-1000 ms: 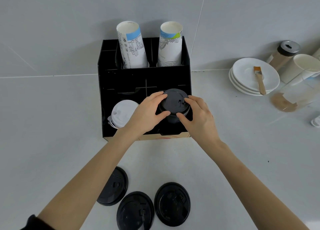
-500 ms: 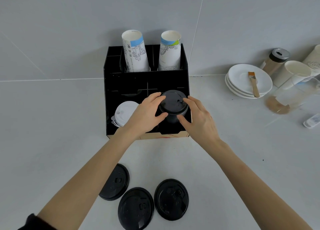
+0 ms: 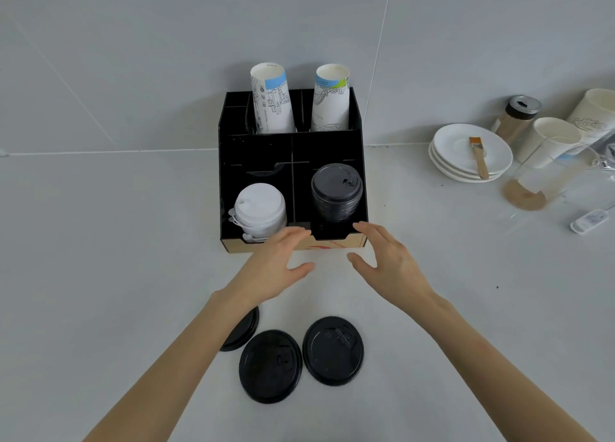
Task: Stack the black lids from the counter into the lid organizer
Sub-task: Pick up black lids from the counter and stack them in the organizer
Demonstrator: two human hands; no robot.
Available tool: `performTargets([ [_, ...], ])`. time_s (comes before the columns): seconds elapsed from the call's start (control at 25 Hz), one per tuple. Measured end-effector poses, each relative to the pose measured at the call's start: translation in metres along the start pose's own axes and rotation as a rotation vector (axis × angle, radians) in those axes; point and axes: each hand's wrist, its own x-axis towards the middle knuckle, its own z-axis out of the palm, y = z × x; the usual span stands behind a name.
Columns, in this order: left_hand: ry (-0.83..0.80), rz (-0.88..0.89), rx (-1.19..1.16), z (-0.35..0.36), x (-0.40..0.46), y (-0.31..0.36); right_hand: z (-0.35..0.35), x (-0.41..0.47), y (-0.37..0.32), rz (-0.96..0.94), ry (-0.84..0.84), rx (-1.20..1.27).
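Observation:
A black lid organizer (image 3: 256,157) stands against the wall. Its front right compartment holds a stack of black lids (image 3: 336,197); the front left one holds white lids (image 3: 261,208). Three black lids lie on the counter near me: one (image 3: 244,330) partly under my left forearm, one (image 3: 270,365) in the middle, one (image 3: 332,350) on the right. My left hand (image 3: 278,265) and my right hand (image 3: 386,263) hover open just in front of the organizer, palms facing each other, holding nothing.
Two tall paper cup stacks (image 3: 271,100) (image 3: 331,98) stand in the organizer's back slots. At the right are stacked white plates (image 3: 459,162) with a brush (image 3: 479,157), a shaker jar (image 3: 517,118), paper cups (image 3: 549,142) and a clear pitcher (image 3: 539,182).
Both hands let go of the black lid stack in the front right compartment and drew back toward me, now open in front of the organizer.

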Motion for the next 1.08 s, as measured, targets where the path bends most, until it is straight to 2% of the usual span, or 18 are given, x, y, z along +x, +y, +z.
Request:
performTargets([
  [0.28, -0.155, -0.009, 0.058, 0.035, -0.043, 0.003, 0.014, -0.042, 0.011, -0.040, -0.211, 0.033],
  [0.56, -0.249, -0.037, 0.114, 0.058, -0.070, 0.001, 0.031, -0.082, 0.019, -0.073, -0.500, 0.029],
  [0.68, -0.258, -0.054, 0.112, 0.062, -0.073, -0.001, 0.039, -0.088, 0.021, -0.101, -0.509, 0.027],
  [1.08, -0.273, -0.064, 0.095, 0.070, -0.073, -0.005, 0.049, -0.089, 0.023, -0.072, -0.355, 0.051],
])
